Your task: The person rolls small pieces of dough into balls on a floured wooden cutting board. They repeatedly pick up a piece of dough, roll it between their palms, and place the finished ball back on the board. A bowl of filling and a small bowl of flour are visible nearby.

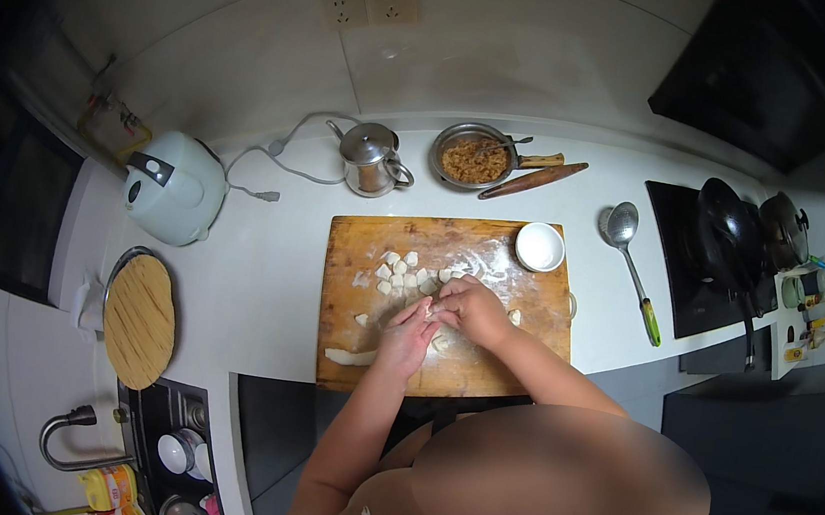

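My left hand and my right hand meet over the wooden cutting board. Their fingertips close together on a small pale piece of dough, mostly hidden by the fingers. Just beyond the hands lie several small cut dough pieces, dusted with flour. One loose dough piece sits left of my left hand, and another lies to the right, by my right wrist. Near the board's front left corner rests a strip of dough. A white bowl stands on the far right corner.
Behind the board are a steel kettle, a pan of brown filling and a wooden rolling pin. A slotted ladle lies right, before the stove with a wok. Leftward stand a rice cooker, round board and sink.
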A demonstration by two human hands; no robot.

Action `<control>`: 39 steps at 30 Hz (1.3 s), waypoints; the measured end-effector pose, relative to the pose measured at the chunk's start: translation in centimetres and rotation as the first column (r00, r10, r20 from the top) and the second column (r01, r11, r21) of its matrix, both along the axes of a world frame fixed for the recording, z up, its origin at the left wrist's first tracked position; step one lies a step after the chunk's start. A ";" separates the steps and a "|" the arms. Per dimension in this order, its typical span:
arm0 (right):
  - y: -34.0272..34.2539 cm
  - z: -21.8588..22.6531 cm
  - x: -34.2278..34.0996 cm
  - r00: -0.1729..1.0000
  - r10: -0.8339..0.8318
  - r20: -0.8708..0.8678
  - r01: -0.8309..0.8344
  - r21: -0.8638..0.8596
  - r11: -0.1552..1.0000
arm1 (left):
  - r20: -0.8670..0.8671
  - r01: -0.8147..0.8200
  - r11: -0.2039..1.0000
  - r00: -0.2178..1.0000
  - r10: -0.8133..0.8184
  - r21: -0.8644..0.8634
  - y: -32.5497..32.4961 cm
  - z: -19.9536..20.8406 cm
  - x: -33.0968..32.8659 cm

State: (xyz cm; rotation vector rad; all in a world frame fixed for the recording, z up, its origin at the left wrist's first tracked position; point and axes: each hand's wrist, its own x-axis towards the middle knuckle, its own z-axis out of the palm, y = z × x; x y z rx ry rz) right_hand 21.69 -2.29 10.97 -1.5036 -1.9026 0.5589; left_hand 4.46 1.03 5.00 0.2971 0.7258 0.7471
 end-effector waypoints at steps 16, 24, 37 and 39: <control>-1.9 3.9 -7.6 0.962 0.272 0.040 -0.274 0.152 0.950 | 0.471 0.010 0.976 0.875 -0.114 0.217 -1.0 3.2 2.2; -1.1 2.4 -4.4 0.998 0.004 0.060 -0.001 -0.049 0.999 | 0.318 0.040 0.958 0.939 -0.133 0.284 0.2 6.3 1.6; -3.8 3.4 -7.6 0.979 0.187 -0.082 -0.172 0.159 0.972 | 0.444 -0.025 0.964 0.891 -0.099 0.265 -0.4 2.8 2.2; -1.3 4.0 -7.9 0.994 0.109 -0.011 -0.110 -0.016 0.994 | 0.747 -0.057 0.973 0.652 -0.135 0.225 -2.1 0.7 2.7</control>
